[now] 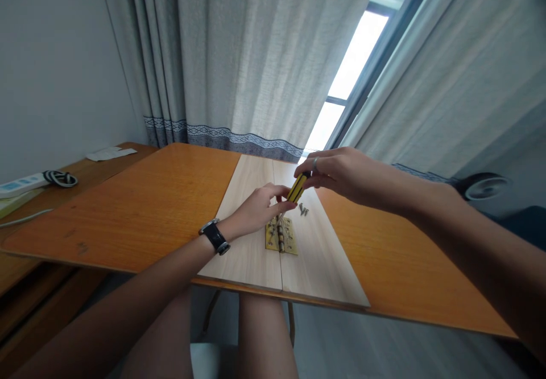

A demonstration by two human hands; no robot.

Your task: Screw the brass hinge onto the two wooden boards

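My right hand [336, 171] grips the yellow and black handle of a screwdriver [297, 188], its shaft pointing down at a brass hinge [282, 235]. The hinge lies flat across the seam between two pale wooden boards [251, 254]. My left hand [260, 208], a black watch on its wrist, has its fingers closed around the screwdriver's lower part just above the hinge. A few loose screws [303, 210] lie on the right board beside the hinge.
The boards rest on an orange wooden table [149, 208]. At the far left sit a white power strip [23, 184] with a coiled cable and a paper sheet [111, 153]. Grey curtains and a window stand behind. My knees show below the front edge.
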